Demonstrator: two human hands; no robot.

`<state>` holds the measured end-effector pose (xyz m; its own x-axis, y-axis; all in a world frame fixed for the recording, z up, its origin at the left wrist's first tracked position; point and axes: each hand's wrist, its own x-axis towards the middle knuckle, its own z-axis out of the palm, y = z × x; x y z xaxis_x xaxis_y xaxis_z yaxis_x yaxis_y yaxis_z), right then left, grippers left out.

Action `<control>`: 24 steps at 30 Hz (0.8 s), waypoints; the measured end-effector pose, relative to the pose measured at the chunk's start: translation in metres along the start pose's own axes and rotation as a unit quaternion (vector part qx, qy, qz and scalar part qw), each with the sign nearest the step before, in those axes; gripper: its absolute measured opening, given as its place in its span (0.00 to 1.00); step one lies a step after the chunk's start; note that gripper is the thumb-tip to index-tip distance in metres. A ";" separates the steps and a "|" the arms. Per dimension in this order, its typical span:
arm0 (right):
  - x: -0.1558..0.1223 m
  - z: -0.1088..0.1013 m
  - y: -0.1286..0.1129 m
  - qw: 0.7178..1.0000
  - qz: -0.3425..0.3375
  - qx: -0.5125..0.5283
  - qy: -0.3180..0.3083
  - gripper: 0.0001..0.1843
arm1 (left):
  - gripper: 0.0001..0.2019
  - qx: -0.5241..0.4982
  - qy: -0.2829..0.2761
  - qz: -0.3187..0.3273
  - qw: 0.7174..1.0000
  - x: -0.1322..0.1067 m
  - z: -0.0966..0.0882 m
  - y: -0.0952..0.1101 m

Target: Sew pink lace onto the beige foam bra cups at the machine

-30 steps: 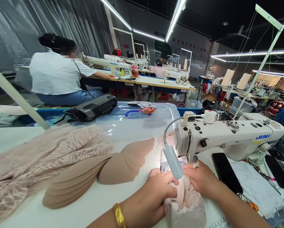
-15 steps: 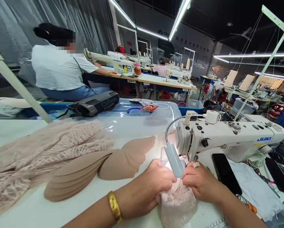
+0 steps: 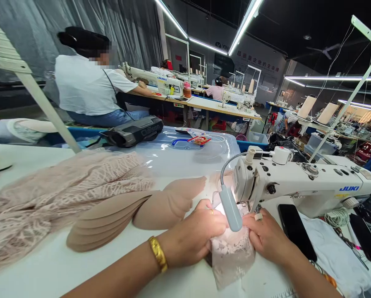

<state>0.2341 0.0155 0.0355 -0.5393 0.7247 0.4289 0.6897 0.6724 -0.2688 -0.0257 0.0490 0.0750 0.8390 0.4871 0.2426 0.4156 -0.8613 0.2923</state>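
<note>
Under the needle end of a white JUKI sewing machine, a pale pink lace piece hangs toward me over the table. My left hand is closed on its left edge, the fingertips partly lost in glare and behind a grey gooseneck lamp. Pinching the right edge is my right hand, close beside the presser area. The needle itself is hidden by the lamp and machine head. Left of my hands, stacked beige moulded cups lie against more beige cups.
A heap of pink lace fabric covers the table's left. A black phone and white cloth lie right of my right hand. Behind stands a clear plastic lid with small items. A co-worker sits at another machine.
My hands have moved slightly apart, and the lace between them lies flatter and more spread out. The whole view has shifted a little, with things appearing farther right.
</note>
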 end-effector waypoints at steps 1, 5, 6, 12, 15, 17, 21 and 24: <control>0.001 -0.002 0.000 1.000 0.001 0.009 0.014 0.21 | 0.09 -0.007 0.000 -0.001 1.000 0.001 -0.001 -0.001; 0.007 -0.005 0.002 0.996 0.011 0.058 0.067 0.21 | 0.09 -0.021 0.005 -0.008 1.000 0.003 -0.003 -0.004; 0.008 -0.005 0.003 0.995 0.018 0.064 0.069 0.20 | 0.09 -0.018 0.006 -0.012 1.000 0.004 -0.002 -0.004; 0.011 -0.007 0.004 0.993 0.017 0.092 0.079 0.21 | 0.07 0.005 -0.016 -0.021 1.000 0.003 0.000 0.000; 0.009 -0.008 0.003 0.990 0.007 0.101 0.094 0.23 | 0.07 0.009 -0.011 -0.018 1.000 0.003 0.001 0.002; 0.007 -0.008 0.004 0.991 0.007 0.097 0.097 0.24 | 0.07 0.012 -0.005 -0.016 1.000 0.002 0.002 0.001; 0.005 -0.005 0.005 0.990 0.005 0.092 0.103 0.22 | 0.07 0.023 -0.013 -0.011 1.000 0.002 0.005 -0.003; 0.005 -0.005 0.003 0.990 -0.019 0.081 0.117 0.21 | 0.07 0.040 -0.032 -0.012 0.999 0.001 0.004 -0.004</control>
<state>0.2361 0.0204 0.0410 -0.4233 0.6566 0.6242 0.5752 0.7271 -0.3748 -0.0254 0.0519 0.0703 0.8484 0.4991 0.1763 0.4599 -0.8600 0.2212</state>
